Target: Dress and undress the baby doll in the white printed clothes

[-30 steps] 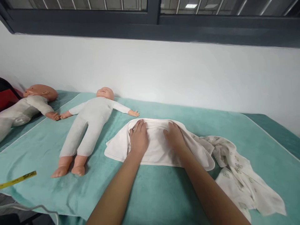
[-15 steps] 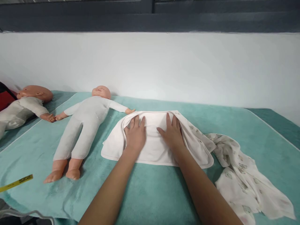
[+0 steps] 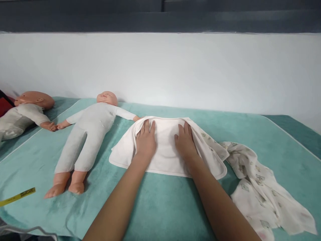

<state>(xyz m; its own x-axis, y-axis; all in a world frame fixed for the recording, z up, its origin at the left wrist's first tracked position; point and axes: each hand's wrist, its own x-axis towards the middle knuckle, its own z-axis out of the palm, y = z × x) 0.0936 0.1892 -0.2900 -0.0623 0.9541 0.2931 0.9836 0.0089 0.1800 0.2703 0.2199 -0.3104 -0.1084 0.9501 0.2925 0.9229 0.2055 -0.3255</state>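
Observation:
A white baby top (image 3: 165, 140) with a few green prints on its right side lies spread on the green sheet. My left hand (image 3: 146, 140) rests flat on its left half, fingers stretched away from me beside a folded-over edge. On the right half lies my right hand (image 3: 185, 142), its fingertips near the far hem and partly beneath the turned-over edge. Both hands press down on the cloth rather than grip it. Beside the top, a baby doll (image 3: 94, 124) in a white suit lies on its back, one hand touching the cloth's far left corner.
The green sheet (image 3: 160, 214) covers the surface up to a white wall (image 3: 160, 67). Crumpled printed baby clothing (image 3: 263, 187) lies at the right. A second doll (image 3: 32, 107) lies at the far left, and a yellow strip (image 3: 17, 196) is at the near left.
The thumb of my right hand has drawn in toward its fingers. Both hands stay on the white baby top, and the view has shifted slightly.

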